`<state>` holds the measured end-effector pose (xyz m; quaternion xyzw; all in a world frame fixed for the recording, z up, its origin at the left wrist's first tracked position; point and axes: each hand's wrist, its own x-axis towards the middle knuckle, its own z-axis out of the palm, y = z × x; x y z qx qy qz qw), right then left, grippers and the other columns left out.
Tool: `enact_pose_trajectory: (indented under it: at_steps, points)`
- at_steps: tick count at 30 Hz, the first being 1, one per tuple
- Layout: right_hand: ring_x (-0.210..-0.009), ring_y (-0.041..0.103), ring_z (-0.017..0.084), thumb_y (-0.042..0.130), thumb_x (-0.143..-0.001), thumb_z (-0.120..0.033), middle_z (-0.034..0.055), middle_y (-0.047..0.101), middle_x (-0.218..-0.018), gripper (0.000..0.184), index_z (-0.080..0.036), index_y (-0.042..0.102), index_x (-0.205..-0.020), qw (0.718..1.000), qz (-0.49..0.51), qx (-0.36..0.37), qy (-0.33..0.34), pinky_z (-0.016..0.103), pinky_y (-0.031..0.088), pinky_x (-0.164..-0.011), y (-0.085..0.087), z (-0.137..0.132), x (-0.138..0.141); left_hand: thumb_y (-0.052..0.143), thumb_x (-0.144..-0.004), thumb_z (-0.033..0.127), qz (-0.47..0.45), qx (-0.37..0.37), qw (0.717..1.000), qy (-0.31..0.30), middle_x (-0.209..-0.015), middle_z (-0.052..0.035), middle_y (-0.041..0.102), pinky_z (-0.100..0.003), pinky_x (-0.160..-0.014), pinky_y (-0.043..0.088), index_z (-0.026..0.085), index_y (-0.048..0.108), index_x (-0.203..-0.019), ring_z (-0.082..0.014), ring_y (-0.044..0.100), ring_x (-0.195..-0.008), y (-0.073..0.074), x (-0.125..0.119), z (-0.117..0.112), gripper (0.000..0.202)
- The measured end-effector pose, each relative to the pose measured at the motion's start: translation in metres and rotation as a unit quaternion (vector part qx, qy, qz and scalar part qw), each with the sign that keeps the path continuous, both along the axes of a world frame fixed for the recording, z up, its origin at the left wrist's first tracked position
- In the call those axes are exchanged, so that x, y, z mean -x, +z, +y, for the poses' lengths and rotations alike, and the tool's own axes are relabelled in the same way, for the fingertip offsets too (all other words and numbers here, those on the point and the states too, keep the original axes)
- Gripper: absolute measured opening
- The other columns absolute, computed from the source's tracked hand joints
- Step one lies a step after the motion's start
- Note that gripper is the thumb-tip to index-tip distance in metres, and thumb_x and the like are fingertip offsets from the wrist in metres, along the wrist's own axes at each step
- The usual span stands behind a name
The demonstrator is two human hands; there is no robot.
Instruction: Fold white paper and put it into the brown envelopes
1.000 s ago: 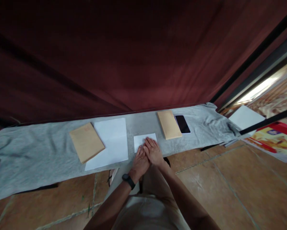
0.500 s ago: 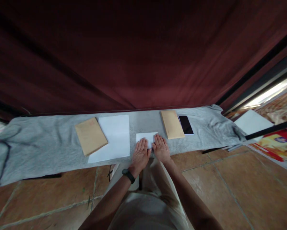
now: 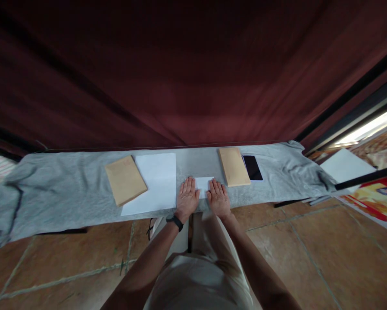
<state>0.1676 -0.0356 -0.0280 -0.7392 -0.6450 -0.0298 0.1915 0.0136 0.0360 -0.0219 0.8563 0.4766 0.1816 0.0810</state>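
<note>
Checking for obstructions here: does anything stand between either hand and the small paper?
Nothing visible does: the left hand and right hand lie flat over opposite sides of the small paper.

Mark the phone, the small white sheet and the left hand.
Phone [image 3: 252, 168]: head view, middle of its dark face.
Small white sheet [image 3: 203, 185]: head view, middle of its uncovered part.
Left hand [image 3: 187, 200]: head view, back of it.

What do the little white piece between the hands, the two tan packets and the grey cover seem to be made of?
White piece: probably paper, matte, with a crisp straight edge.
Left tan packet and right tan packet: likely kraft paper, judging by the plain, dull brown surface.
Grey cover: soft-looking fabric, dull and mottled, wrinkled at both ends; which fibre, I can't tell.
</note>
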Motion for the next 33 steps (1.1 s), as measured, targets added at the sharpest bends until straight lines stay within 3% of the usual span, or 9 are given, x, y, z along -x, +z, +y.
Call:
enact_pose_trajectory:
  at_steps: [11,18,24,26,30,33]
  points:
    - [-0.147,0.038,0.028,0.029,-0.104,-0.023,0.0184,0.043,-0.157,0.052,-0.004,0.043,-0.15,0.999,0.023,0.009,-0.045,0.048,0.028,-0.12,0.006,-0.021,-0.004,0.037,-0.101,0.036,-0.01,-0.008,1.0,0.021,-0.16,-0.017,0.038,-0.05,-0.124,0.026,0.009,0.037,-0.155,-0.0284,0.029,-0.152,-0.001,-0.001,-0.002,0.06]
    - [-0.145,0.04,0.026,0.039,-0.104,-0.03,0.0152,0.047,-0.155,0.05,-0.009,0.047,-0.149,0.997,0.033,-0.016,0.071,0.047,0.03,-0.121,0.005,-0.03,0.021,0.033,-0.102,0.037,0.043,0.01,0.999,0.024,-0.161,-0.0172,0.034,-0.047,-0.125,0.023,0.005,0.035,-0.155,-0.0277,0.026,-0.153,0.004,-0.001,-0.001,0.062]
    - [-0.145,0.041,0.025,0.041,-0.103,-0.028,0.0138,0.046,-0.156,0.053,-0.011,0.041,-0.153,0.996,0.018,-0.017,0.082,0.048,0.03,-0.122,-0.003,-0.048,0.013,0.034,-0.102,0.035,0.035,-0.002,0.999,0.015,-0.16,-0.0186,0.036,-0.053,-0.125,0.022,0.006,0.039,-0.153,-0.0295,0.027,-0.153,0.01,-0.002,-0.002,0.058]
    - [-0.145,0.04,0.026,0.04,-0.102,-0.026,0.0135,0.045,-0.156,0.053,-0.011,0.04,-0.153,0.996,0.02,-0.021,0.086,0.049,0.03,-0.123,-0.005,-0.053,0.01,0.033,-0.103,0.034,0.026,0.0,0.999,-0.028,-0.159,-0.018,0.039,-0.051,-0.125,0.022,0.007,0.044,-0.149,-0.0283,0.03,-0.151,0.014,-0.008,-0.002,0.055]
    - [-0.143,0.043,0.027,0.043,-0.1,-0.024,0.0159,0.055,-0.147,0.049,-0.009,0.048,-0.147,0.995,0.027,-0.021,0.093,0.051,0.031,-0.123,-0.008,-0.057,0.01,0.031,-0.105,0.034,0.015,0.036,0.975,-0.22,-0.156,-0.0119,0.047,-0.043,-0.124,0.026,0.013,0.051,-0.145,-0.0214,0.037,-0.148,0.021,-0.031,-0.003,0.05]
    - [-0.142,0.044,0.027,0.045,-0.099,-0.021,0.0161,0.058,-0.144,0.047,-0.01,0.052,-0.144,0.995,0.026,-0.015,0.096,0.05,0.03,-0.123,-0.009,-0.057,0.009,0.03,-0.105,0.035,0.026,0.049,0.966,-0.252,-0.155,-0.0109,0.048,-0.043,-0.124,0.026,0.014,0.05,-0.146,-0.0208,0.037,-0.148,0.021,-0.045,0.0,0.05]
